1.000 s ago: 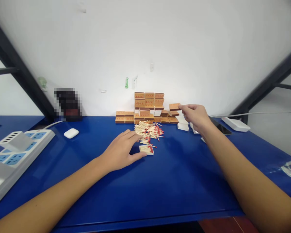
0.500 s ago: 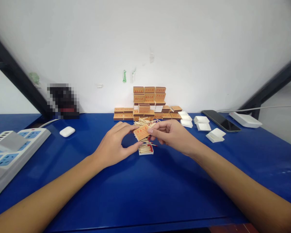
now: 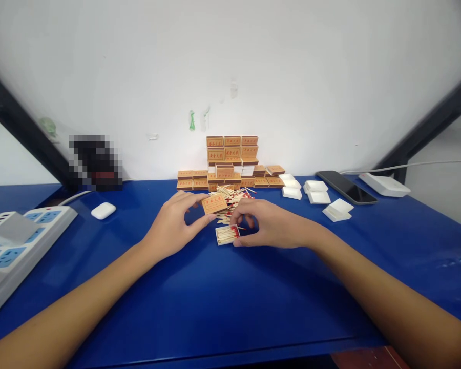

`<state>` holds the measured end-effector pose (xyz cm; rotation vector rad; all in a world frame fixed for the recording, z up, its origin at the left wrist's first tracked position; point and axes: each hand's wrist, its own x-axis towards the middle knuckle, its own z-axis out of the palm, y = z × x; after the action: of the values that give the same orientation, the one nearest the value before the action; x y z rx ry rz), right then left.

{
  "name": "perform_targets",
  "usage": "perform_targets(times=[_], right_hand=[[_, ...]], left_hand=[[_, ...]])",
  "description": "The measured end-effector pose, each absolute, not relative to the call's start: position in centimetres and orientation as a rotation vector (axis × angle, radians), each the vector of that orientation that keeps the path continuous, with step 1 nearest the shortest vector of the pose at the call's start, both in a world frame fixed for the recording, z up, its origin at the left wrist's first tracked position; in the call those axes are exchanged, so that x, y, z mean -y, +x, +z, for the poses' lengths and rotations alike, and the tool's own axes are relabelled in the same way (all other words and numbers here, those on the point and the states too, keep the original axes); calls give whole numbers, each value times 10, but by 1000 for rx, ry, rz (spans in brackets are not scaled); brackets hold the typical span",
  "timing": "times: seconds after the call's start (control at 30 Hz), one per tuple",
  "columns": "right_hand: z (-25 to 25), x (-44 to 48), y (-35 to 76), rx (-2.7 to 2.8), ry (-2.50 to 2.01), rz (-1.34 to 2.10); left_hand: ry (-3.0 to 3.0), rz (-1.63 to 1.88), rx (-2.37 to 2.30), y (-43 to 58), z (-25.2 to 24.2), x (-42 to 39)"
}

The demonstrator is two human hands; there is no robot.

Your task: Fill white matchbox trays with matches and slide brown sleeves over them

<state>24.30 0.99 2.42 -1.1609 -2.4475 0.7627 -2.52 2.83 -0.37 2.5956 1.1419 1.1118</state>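
Observation:
My left hand point(image 3: 173, 225) pinches an orange matchbox sleeve point(image 3: 214, 204) between thumb and fingers, holding it just above the table. My right hand point(image 3: 267, 224) rests beside it, its fingers closing on a small white tray filled with red-tipped matches point(image 3: 227, 233) lying on the blue table point(image 3: 230, 297). A loose pile of matches point(image 3: 232, 197) lies just behind both hands. Further back, against the white wall, stands a stack of orange matchboxes point(image 3: 230, 161).
Several empty white trays point(image 3: 318, 193) lie to the right, with a dark phone point(image 3: 344, 187) and a white adapter point(image 3: 384, 184) beyond them. At the left are a white earbud case point(image 3: 103, 210) and a large power strip point(image 3: 11, 246).
My right hand fetched an orange sleeve from the stack at the back right and passed it to my left hand. My right hand then dropped to the filled tray.

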Motion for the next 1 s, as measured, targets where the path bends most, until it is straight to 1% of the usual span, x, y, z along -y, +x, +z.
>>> perform_targets(times=[0.13,0.3,0.37,0.57,0.77,1.0], right_hand=[[32,-14,251,2347,-1264,709],[30,-25,265,2263,-1276,758],[29,-29,269,2202,-1232,811],[32,-31,271,2005,-1189,1141],[31,-34,273,1899,-1118,1210],[30,-35,276,1916,-1100,1248]], left_hand=[[2568,1083,-1178,-25,-4,-28],[2500,1011,-1227,-26,-7,-30],[2458,995,-1225,-27,-8,-30],[2251,977,-1160,-28,-7,-35],[2112,962,-1110,-26,-2,-36],[1997,951,-1089,-25,-1,-35]])
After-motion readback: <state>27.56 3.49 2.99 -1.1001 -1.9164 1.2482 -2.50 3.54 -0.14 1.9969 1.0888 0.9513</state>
